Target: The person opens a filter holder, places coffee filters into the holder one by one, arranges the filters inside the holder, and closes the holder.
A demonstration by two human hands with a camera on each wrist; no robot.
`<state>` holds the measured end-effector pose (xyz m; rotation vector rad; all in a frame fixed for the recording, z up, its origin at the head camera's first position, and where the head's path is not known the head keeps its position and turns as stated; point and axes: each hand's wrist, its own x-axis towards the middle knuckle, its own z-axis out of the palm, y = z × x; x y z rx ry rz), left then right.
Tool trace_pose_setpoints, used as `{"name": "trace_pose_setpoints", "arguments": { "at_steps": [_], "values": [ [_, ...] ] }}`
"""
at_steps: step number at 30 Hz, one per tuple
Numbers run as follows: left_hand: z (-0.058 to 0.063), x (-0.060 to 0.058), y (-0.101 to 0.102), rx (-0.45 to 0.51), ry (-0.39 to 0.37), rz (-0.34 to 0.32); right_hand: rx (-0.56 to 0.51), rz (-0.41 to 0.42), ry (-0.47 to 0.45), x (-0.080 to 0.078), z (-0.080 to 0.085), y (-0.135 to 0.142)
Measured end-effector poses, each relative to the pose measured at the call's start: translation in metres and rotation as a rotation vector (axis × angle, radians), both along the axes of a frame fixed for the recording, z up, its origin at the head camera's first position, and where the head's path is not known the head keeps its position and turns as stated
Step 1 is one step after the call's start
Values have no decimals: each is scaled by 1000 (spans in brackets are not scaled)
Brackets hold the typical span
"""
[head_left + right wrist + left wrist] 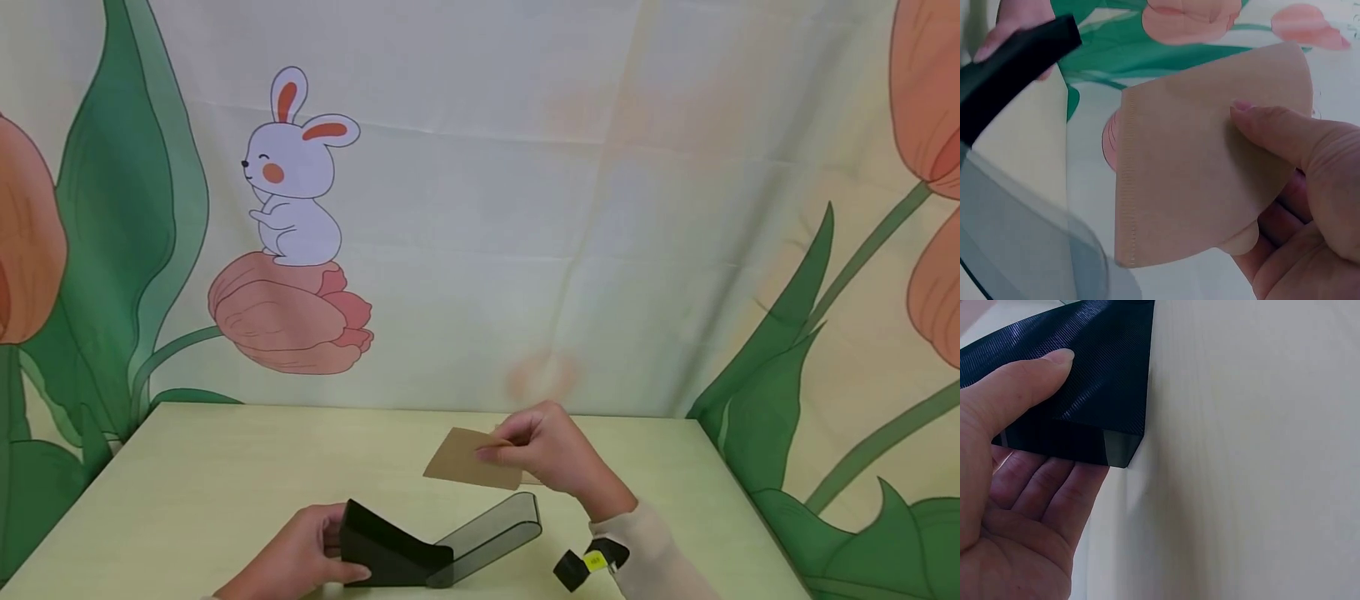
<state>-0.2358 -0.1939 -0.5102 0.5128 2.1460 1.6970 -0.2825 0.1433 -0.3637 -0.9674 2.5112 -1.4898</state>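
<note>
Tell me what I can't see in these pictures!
Left wrist: most fingertips of the left hand, hidden by the box, which the edges cut off.
Right wrist: most fingertips of the right hand, hidden by the paper.
Right wrist: most of a pale bit, behind the paper.
Head: marks on the yellow tag, too small.

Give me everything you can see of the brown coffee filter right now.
The coffee filter is light brown, papery and fan-shaped, flattened, with a crimped strip along one straight edge. The right hand pinches it by the opposite side, thumb across its face. It is held above the table, near the translucent lid. A paler piece shows behind it; whether another layer or a separate filter, I can't tell.
</note>
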Motion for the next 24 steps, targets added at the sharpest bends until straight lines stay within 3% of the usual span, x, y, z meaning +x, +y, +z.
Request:
{"name": "trace_pose_setpoints", "arguments": {
  "at_steps": [11, 24],
  "values": [
    [-2, -1, 1, -9, -13, 10, 15, 3, 18, 25, -11, -28],
    [-2, -1, 1, 3, -27, 15, 6, 79, 8, 30, -33, -46]
  ]
}}
